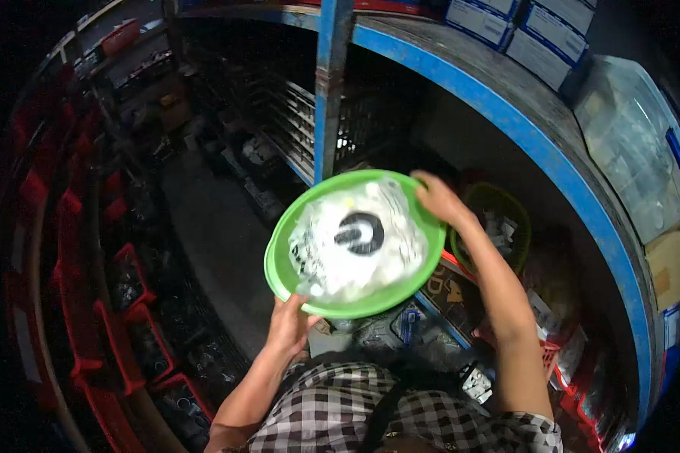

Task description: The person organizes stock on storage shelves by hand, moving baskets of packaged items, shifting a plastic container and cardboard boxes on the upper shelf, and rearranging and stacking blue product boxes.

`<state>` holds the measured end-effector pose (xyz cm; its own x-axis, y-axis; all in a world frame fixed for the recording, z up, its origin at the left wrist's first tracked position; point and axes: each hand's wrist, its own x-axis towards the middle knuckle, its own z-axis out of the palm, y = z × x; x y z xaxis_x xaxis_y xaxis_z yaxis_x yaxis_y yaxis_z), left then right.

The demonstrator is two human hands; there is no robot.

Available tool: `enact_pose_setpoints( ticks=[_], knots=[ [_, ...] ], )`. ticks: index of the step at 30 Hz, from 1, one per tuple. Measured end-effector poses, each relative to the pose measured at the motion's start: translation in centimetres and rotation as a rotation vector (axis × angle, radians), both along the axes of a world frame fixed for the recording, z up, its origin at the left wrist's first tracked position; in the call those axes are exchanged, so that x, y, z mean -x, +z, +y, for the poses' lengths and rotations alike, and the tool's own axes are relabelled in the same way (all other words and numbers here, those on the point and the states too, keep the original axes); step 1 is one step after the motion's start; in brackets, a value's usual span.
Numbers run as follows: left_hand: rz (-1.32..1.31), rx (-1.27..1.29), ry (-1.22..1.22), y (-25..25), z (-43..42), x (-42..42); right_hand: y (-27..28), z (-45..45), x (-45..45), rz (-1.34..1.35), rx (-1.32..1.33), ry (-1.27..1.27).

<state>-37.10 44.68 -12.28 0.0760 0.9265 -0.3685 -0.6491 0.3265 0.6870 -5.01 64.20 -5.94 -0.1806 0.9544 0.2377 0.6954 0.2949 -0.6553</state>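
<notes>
A bright green round basin (279, 266) is held up in front of my chest, slightly tilted. In it lies a clear plastic bag of white items (325, 264), with a black round mark or part (361, 232) near the middle; what the items are I cannot make out. My left hand (285, 326) grips the near left rim with the thumb on top. At the far right rim, my right hand (440, 198) is wrapped over the edge, a little blurred. The fingers under the rim are hidden on both sides.
A blue metal shelf post (329, 98) and curved-looking shelf edge (506, 113) stand ahead and right. Cartons (548, 45) and a clear plastic box (631, 143) sit on the shelf. A second green basket (523, 226) is below. Red bins (132, 340) line the left, beside a dark aisle floor (204, 234).
</notes>
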Motion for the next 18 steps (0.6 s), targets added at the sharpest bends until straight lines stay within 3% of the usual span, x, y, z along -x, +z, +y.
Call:
enact_pose_setpoints(
  ticks=[2,3,4,6,8,10,11,13,14,18],
  knots=[
    [-0.105,-0.022,-0.018,1.8,1.9,-2.9,4.3,-1.0,1.6,-0.31,-0.265,-0.204],
    [-0.072,-0.006,-0.017,1.6,2.6,-4.2,5.9,-2.4,1.7,-0.175,-0.373,-0.172],
    [-0.069,-0.036,0.001,1.2,3.2,-5.5,7.3,-5.1,1.5,-0.049,-0.265,-0.271],
    [-0.021,-0.009,-0.118,2.0,3.9,-6.3,9.0,-11.8,1.5,0.118,-0.414,-0.388],
    [0.08,0.0,-0.247,2.4,4.9,-5.2,7.8,-17.6,-1.0,0.284,-0.467,-0.453],
    [0.161,-0.081,-0.374,1.8,5.8,-3.8,5.6,-22.7,-2.2,0.271,-0.388,-0.529],
    [0.183,0.012,-0.473,1.9,6.6,-3.9,4.8,-24.4,-2.3,0.387,-0.253,-0.561],
    [0.202,-0.059,-0.567,1.4,7.8,-5.0,2.1,-25.2,-2.3,0.178,-0.244,-0.591],
    [0.233,-0.103,-0.47,2.0,7.7,-5.8,1.5,-24.8,-1.9,-0.017,-0.375,-0.564],
    [0.204,-0.165,-0.536,-0.1,12.9,-7.5,-1.5,-22.4,-2.6,-0.286,-0.333,-0.64]
  ],
)
